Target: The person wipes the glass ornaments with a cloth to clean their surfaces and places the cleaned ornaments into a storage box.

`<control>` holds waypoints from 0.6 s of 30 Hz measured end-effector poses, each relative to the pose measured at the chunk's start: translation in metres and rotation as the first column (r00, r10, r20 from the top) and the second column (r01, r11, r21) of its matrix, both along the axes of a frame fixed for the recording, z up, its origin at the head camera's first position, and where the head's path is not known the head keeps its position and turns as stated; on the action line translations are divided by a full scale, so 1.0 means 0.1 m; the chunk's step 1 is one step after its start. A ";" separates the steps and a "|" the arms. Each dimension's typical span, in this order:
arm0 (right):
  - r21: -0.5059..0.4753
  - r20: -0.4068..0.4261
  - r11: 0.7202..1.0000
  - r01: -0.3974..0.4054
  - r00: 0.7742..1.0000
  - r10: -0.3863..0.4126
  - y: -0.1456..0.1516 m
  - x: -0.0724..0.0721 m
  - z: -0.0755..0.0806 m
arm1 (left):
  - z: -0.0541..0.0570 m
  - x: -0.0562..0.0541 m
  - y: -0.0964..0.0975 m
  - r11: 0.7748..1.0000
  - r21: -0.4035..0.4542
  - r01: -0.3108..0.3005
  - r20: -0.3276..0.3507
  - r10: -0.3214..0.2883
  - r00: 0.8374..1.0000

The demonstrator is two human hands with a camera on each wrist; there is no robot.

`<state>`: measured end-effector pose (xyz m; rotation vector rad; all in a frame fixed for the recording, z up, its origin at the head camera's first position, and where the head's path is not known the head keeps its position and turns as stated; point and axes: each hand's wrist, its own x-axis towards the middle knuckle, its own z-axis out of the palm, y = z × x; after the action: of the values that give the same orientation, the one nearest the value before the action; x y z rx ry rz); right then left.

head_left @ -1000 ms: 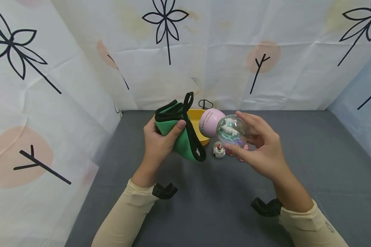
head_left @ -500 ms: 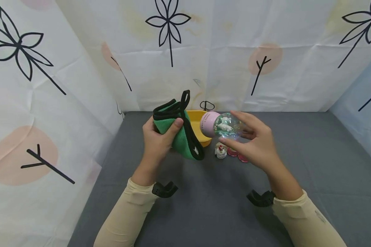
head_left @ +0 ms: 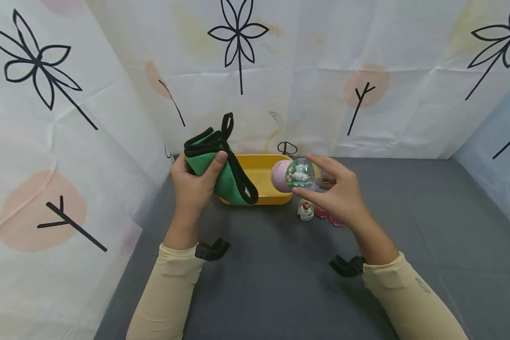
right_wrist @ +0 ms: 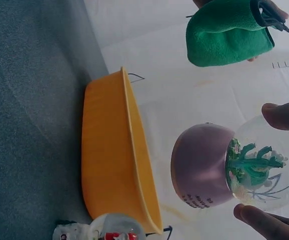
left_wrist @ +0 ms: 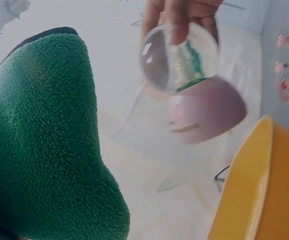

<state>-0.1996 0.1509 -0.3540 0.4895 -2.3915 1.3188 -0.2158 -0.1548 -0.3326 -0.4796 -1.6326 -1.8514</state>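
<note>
My left hand (head_left: 197,186) grips a folded green cloth (head_left: 227,182) with black edging and a hanging loop, thumb on top. On the other side, my right hand (head_left: 337,189) holds a snow globe (head_left: 301,174) by its clear ball, between thumb and fingers. The globe lies sideways in the air, its pink base (right_wrist: 202,165) pointing left; a green cactus-like figure shows inside in the right wrist view. A gap separates cloth and globe. Below and behind both stands a yellow tray (head_left: 259,165), partly hidden by the cloth.
Near the tray's right front corner stands a small white figure with red on it (head_left: 305,210). Beside it are pink round pieces (head_left: 335,221), partly hidden by my right hand. A printed white sheet (head_left: 306,94) rises behind the grey table (head_left: 263,283).
The cloth and my left hand have moved left, uncovering more of the tray. My right hand has shifted a little left with the globe, whose base now points more squarely left.
</note>
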 end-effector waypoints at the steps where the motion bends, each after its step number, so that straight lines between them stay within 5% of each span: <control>1: 0.004 0.001 1.000 -0.003 1.000 0.003 -0.02 -0.02 0.00 | 0.01 -0.01 -0.04 1.000 0.015 -0.012 -0.001 0.012 1.000; 18: 0.076 0.210 0.991 -0.111 0.973 0.093 -0.61 -0.52 -0.04 | 0.17 -0.04 -0.47 0.981 0.173 -0.090 -0.028 0.096 0.995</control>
<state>-0.2514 0.0894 -0.3576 0.5303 -2.6349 1.3728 -0.2196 -0.2016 -0.3155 -0.3546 -1.4317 -1.8823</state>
